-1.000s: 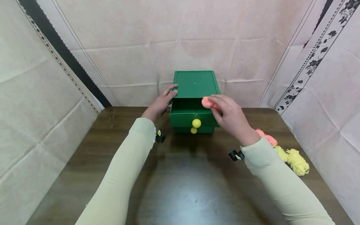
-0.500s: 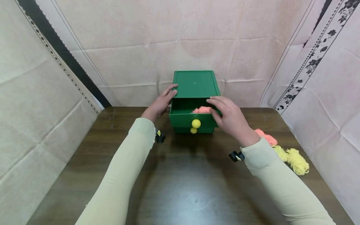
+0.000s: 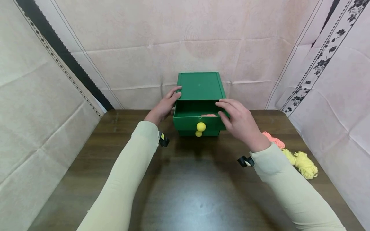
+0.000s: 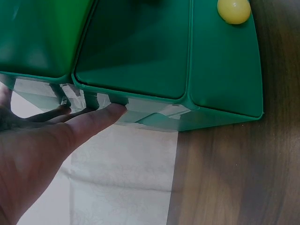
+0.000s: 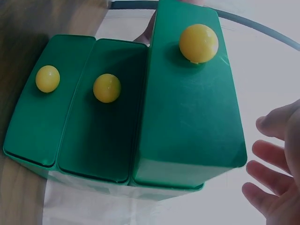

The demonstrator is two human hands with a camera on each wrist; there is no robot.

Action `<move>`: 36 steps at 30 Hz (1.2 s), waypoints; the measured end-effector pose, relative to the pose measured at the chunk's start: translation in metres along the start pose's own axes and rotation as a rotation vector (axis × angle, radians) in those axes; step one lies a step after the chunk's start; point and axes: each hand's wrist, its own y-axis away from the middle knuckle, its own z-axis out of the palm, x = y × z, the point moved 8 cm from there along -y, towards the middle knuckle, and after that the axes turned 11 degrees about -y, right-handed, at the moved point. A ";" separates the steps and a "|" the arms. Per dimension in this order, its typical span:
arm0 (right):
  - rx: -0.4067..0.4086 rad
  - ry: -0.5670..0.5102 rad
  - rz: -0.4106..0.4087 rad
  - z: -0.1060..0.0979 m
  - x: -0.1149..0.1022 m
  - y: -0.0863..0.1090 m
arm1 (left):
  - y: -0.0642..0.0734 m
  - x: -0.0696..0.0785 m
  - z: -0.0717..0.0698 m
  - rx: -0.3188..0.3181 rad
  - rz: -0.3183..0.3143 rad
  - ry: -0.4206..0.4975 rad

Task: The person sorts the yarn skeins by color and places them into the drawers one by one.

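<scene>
A small green drawer cabinet [image 3: 199,86] stands at the back of the table, with its top drawer [image 3: 186,123] pulled out. Inside that drawer, a sliver of pink yarn [image 3: 208,115] shows above the front wall; the rest is hidden. My left hand [image 3: 164,106] rests against the cabinet's left side, and the left wrist view shows extended fingers [image 4: 93,123] along it. Nothing is held in my right hand [image 3: 242,124], which hovers by the drawer's right edge, fingers loosely spread. The right wrist view shows the pulled-out drawer's yellow knob [image 5: 198,43] and two lower drawers.
To the right, partly beside my right sleeve, lie a pink yarn bundle [image 3: 274,140] and yellow yarn bundles [image 3: 306,165]. The dark wooden table [image 3: 185,192] extends towards me. Pale cloth [image 3: 202,38] hangs behind and at both sides.
My right hand has let go of the pink yarn bundle, which dropped down into the top drawer. That hand has since drawn slightly right. The left hand stays against the cabinet.
</scene>
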 end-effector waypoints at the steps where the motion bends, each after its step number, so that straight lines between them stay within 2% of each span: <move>1: 0.007 -0.001 0.001 -0.001 0.001 0.001 | 0.002 0.002 0.001 -0.007 -0.002 0.000; 8: 0.039 -0.010 0.040 -0.013 0.013 0.006 | 0.007 0.008 0.002 -0.017 -0.009 0.005; 17: 0.061 0.006 0.073 -0.025 0.024 0.012 | 0.008 0.007 0.003 -0.014 -0.018 -0.018; 32: 0.016 0.062 0.143 -0.027 0.050 0.028 | 0.008 0.005 0.003 -0.014 -0.017 -0.006; 36: 0.002 0.059 0.190 -0.028 0.061 0.034 | 0.008 0.006 0.003 -0.016 -0.005 -0.012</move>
